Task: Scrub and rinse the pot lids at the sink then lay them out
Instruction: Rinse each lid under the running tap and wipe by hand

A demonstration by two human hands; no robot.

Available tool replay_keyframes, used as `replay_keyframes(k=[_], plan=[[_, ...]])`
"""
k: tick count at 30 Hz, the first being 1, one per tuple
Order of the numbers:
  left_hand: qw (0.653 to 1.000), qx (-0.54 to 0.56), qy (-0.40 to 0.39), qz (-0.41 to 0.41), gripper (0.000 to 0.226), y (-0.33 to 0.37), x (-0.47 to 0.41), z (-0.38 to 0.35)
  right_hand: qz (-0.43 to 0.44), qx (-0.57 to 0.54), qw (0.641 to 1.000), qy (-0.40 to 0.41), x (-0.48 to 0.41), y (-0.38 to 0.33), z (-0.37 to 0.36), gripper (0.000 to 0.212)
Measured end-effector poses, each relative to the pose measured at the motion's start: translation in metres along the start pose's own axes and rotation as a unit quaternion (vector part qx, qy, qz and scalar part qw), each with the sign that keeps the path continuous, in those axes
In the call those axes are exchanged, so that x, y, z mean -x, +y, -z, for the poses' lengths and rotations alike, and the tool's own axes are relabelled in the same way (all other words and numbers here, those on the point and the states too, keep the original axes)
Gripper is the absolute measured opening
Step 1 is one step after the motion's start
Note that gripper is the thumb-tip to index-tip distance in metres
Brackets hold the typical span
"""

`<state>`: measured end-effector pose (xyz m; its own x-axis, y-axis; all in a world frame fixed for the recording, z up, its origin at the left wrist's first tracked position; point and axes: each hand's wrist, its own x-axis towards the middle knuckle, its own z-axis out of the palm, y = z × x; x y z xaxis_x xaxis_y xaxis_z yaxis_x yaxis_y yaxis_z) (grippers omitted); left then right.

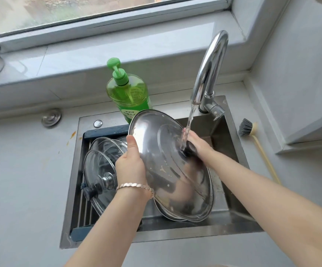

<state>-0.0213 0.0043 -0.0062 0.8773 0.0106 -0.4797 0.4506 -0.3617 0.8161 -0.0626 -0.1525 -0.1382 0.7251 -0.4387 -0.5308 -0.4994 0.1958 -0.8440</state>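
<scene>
Steel lid (167, 166), broad and domed, stands tilted on edge over the sink (233, 151). Its lower rim is down near the basin floor and its upper rim leans toward the green soap bottle (129, 93). The left hand (130, 166) pinches the left rim, thumb pressed on the outer face and fingers hidden behind, which steadies the lid at that slant. The right hand (196, 143) curls round the dark knob (188, 150) at the centre, right where the stream (191, 120) from the tap (212, 62) lands. Held this way, the water likely runs down the sloped face into the basin rather than over the counter. A few pale specks cling to the lower face, so rinsing seems unfinished. Two glass lids (100, 168) lie overlapped on the rack (106, 132) across the sink's left side, probably set there to drain. A long-handled brush (245, 129) lies on the counter to the right, apart from both hands.
</scene>
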Motion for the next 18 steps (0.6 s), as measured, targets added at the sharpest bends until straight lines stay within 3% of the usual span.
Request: replay_keyframes(k=[3,6,9,12,18], plan=[[0.998,0.033,0.002,0.052,0.051,-0.007,-0.002,-0.004,-0.05,0.04,0.996,0.062,0.017,0.028,0.001,0.054],[0.994,0.057,0.021,0.092,0.049,-0.008,-0.005,-0.009,-0.118,0.104,0.986,0.061,0.032,0.05,0.011,0.047],[0.988,0.077,0.017,0.136,0.05,-0.008,-0.012,-0.016,-0.181,0.052,0.976,0.106,0.037,0.054,0.027,0.059],[0.985,0.08,-0.027,0.149,0.069,-0.006,-0.02,-0.026,-0.228,-0.002,0.958,0.174,0.043,0.057,0.049,0.059],[0.977,0.058,-0.121,0.166,0.073,0.003,-0.045,-0.056,-0.278,-0.05,0.938,0.202,0.062,0.074,0.073,0.065]])
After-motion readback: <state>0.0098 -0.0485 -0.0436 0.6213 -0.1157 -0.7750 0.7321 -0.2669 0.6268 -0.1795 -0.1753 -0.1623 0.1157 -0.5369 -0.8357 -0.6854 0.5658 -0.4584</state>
